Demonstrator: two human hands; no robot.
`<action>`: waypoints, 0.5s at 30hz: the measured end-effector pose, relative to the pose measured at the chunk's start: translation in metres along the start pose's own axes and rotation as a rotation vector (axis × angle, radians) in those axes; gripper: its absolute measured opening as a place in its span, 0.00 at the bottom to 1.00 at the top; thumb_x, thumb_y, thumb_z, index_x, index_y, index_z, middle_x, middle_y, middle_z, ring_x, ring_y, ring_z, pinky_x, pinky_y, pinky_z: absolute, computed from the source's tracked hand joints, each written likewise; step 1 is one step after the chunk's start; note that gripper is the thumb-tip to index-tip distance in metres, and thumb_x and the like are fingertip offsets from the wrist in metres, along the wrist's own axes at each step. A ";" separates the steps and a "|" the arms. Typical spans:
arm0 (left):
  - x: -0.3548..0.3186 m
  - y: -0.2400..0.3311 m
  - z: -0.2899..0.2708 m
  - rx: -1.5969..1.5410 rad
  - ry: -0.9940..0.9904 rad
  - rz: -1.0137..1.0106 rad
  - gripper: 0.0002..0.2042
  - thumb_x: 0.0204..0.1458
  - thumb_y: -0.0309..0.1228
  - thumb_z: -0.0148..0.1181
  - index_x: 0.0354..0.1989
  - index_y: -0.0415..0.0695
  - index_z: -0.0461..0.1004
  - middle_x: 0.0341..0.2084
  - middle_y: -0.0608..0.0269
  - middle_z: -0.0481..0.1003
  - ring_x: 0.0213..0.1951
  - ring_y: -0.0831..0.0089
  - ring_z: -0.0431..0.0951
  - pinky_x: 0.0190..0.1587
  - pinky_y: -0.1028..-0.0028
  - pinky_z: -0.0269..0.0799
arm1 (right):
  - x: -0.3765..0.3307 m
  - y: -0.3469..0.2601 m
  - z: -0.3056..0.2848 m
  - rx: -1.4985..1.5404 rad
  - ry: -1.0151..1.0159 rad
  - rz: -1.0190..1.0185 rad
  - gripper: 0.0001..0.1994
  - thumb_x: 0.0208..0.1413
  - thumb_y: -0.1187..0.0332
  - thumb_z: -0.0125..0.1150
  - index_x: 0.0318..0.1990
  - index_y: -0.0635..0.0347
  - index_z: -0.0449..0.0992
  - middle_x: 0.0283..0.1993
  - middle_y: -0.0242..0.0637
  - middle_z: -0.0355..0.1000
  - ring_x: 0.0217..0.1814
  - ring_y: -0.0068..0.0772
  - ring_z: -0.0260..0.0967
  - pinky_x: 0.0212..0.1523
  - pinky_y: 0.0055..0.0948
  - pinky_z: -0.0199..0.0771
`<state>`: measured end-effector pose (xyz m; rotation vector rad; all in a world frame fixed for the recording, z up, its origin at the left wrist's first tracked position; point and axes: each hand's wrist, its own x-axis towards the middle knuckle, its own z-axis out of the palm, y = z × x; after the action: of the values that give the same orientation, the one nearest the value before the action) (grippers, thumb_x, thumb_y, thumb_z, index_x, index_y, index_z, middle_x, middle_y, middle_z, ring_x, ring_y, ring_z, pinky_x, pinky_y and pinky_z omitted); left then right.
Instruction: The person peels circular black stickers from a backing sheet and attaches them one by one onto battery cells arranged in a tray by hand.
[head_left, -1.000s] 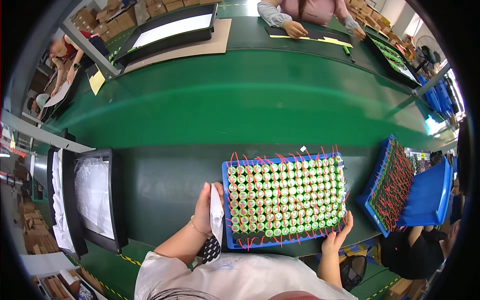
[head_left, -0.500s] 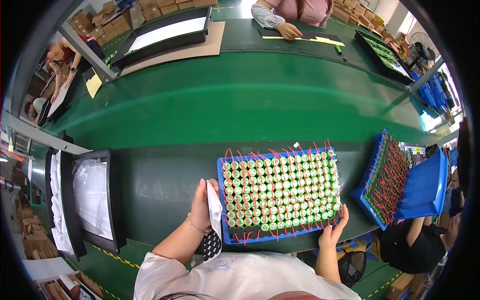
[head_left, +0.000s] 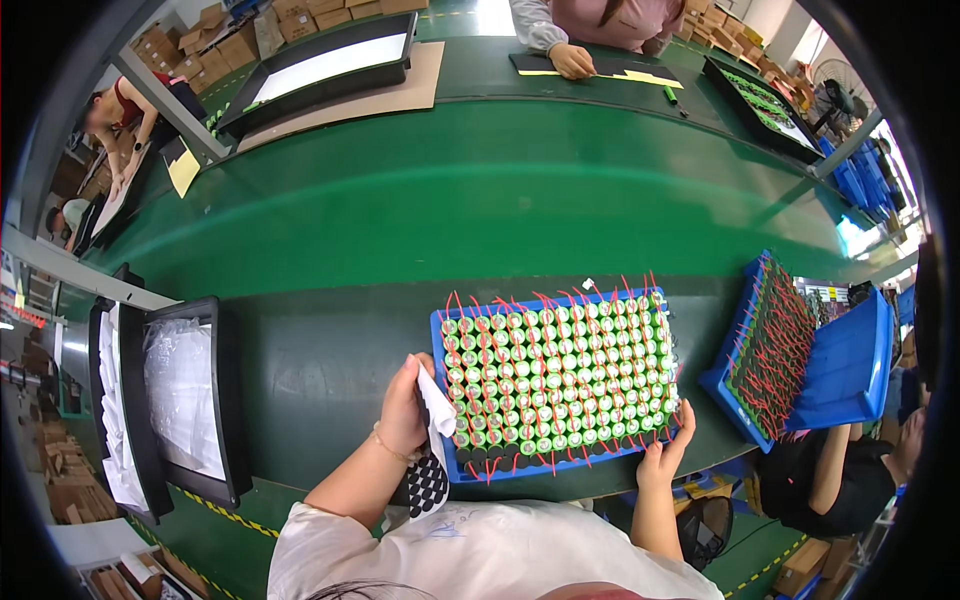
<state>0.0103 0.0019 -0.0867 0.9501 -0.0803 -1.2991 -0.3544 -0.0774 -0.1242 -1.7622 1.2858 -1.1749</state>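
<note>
A blue tray [head_left: 436, 345] in front of me holds rows of upright green cylindrical battery cells [head_left: 560, 365] with thin red wires across them. Black round pads [head_left: 487, 463] show along its near edge, towards the left. Beside the tray's left wall, my left hand [head_left: 403, 412] is closed on a sheet of black round stickers [head_left: 430, 485], whose white backing [head_left: 436, 402] folds over against the tray. My right hand [head_left: 668, 452] grips the near right corner of the tray, fingers along the outer side.
To the right, a second blue tray [head_left: 722, 385] with red-wired black-topped rows leans by a blue bin [head_left: 850, 360]. Black trays [head_left: 232, 400] with white sheets and clear film stand at left. Across the green table [head_left: 400, 215], a person's hand [head_left: 573, 61] rests by black strips [head_left: 640, 72].
The blue tray has shifted slightly left and away from me. The sheet's white backing has swung right, over the tray's edge. Both hands keep their holds.
</note>
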 end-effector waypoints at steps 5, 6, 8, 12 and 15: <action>-0.001 0.000 -0.001 0.001 0.013 0.041 0.11 0.65 0.38 0.46 0.33 0.46 0.67 0.26 0.68 0.71 0.29 0.80 0.72 0.34 0.78 0.69 | 0.000 0.001 -0.001 -0.044 -0.010 -0.025 0.42 0.60 0.41 0.48 0.67 0.72 0.49 0.66 0.51 0.56 0.68 0.41 0.54 0.68 0.38 0.51; -0.001 0.001 0.000 0.001 0.013 0.046 0.11 0.65 0.38 0.46 0.33 0.46 0.67 0.26 0.68 0.71 0.29 0.80 0.72 0.34 0.78 0.69 | 0.000 0.001 -0.001 -0.041 -0.010 -0.028 0.42 0.60 0.41 0.48 0.67 0.72 0.49 0.66 0.51 0.56 0.68 0.41 0.54 0.68 0.38 0.51; -0.001 0.001 -0.001 0.002 -0.021 0.049 0.10 0.65 0.38 0.46 0.34 0.46 0.67 0.25 0.69 0.70 0.29 0.80 0.71 0.34 0.78 0.69 | 0.002 -0.001 -0.001 -0.089 -0.005 -0.059 0.41 0.61 0.43 0.48 0.67 0.72 0.50 0.66 0.51 0.56 0.68 0.42 0.54 0.68 0.38 0.51; 0.004 -0.002 -0.007 0.057 -0.007 0.093 0.12 0.65 0.41 0.47 0.33 0.48 0.68 0.26 0.69 0.72 0.30 0.79 0.72 0.36 0.77 0.69 | 0.007 -0.009 0.001 -0.092 0.006 -0.083 0.38 0.62 0.47 0.48 0.67 0.72 0.51 0.67 0.51 0.55 0.69 0.43 0.54 0.68 0.38 0.50; -0.007 0.008 0.012 0.137 0.018 0.148 0.12 0.64 0.38 0.48 0.33 0.45 0.70 0.24 0.70 0.70 0.28 0.80 0.71 0.34 0.78 0.68 | 0.011 -0.013 -0.001 -0.068 0.010 -0.092 0.31 0.55 0.65 0.49 0.65 0.71 0.55 0.65 0.52 0.59 0.68 0.46 0.57 0.68 0.39 0.51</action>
<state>0.0076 0.0011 -0.0714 1.0525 -0.2241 -1.1598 -0.3491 -0.0839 -0.1096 -1.8848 1.2763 -1.2048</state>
